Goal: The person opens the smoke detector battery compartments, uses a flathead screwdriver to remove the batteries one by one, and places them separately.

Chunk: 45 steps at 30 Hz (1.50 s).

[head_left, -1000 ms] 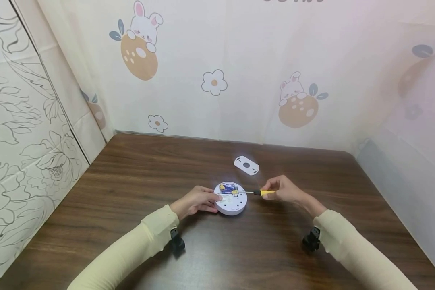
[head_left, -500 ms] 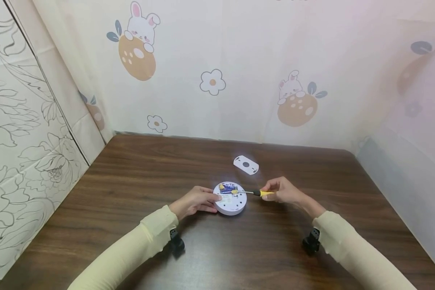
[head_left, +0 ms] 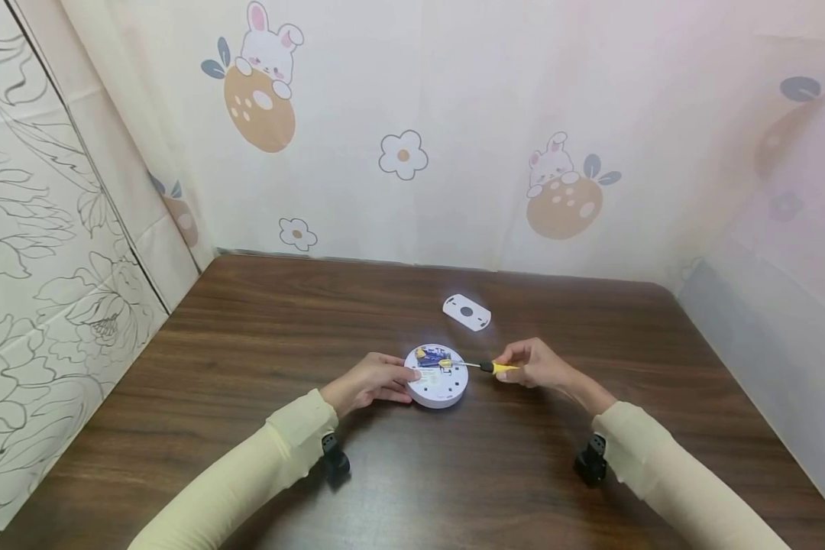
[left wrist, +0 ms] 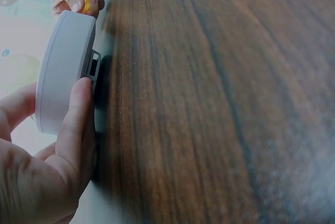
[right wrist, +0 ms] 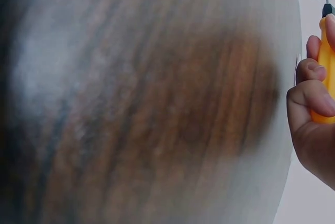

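In the head view my left hand grips the left side of a round white plastic device. Its upper face carries a dark blue section with two yellow pieces and several small dark slots. The left wrist view has the thumb and fingers on either side of the device, which is tilted with a small bracket showing at its edge. To the right, my right hand holds a screwdriver by its yellow handle. The metal shaft lies nearly level across the face, its tip at a yellow piece. Fingers curl round the handle in the right wrist view.
A white oblong plate with a dark round centre lies on the brown wooden table behind the device. A printed curtain hangs along the table's back edge. Each wrist wears a small black camera.
My right hand has dipped very slightly, and the screwdriver handle with it. The device and my left hand hold their place; the view shifted a little earlier.
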Each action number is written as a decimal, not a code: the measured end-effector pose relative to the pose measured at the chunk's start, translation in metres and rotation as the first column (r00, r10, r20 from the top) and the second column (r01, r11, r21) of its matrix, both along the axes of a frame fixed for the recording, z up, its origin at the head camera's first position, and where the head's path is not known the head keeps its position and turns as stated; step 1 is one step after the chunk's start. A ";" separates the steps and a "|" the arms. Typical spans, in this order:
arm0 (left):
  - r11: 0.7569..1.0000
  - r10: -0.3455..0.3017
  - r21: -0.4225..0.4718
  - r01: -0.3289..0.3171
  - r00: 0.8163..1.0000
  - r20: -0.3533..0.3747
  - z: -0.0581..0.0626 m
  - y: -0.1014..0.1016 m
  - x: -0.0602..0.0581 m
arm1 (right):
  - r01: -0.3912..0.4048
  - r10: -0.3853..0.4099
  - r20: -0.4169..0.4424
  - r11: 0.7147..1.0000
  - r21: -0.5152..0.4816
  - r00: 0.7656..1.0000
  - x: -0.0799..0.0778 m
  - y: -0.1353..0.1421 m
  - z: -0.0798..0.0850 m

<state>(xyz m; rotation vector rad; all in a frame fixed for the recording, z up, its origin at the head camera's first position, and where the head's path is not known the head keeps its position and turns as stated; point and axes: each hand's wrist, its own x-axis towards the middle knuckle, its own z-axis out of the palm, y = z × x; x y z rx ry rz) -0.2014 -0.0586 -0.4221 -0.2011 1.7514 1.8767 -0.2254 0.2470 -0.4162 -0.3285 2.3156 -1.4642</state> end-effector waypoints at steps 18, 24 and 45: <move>1.000 -0.001 -0.006 0.001 1.000 -0.003 0.000 -0.001 -0.001 | -0.030 0.030 0.005 0.999 -0.030 1.000 -0.002 0.000 -0.001; 1.000 0.005 -0.009 -0.005 1.000 0.004 0.000 0.000 -0.001 | -0.033 0.033 0.007 0.999 -0.035 0.999 -0.002 -0.001 -0.001; 1.000 -0.011 -0.013 0.011 1.000 0.017 0.002 -0.001 -0.001 | -0.005 0.004 -0.014 1.000 -0.029 1.000 0.004 0.000 -0.006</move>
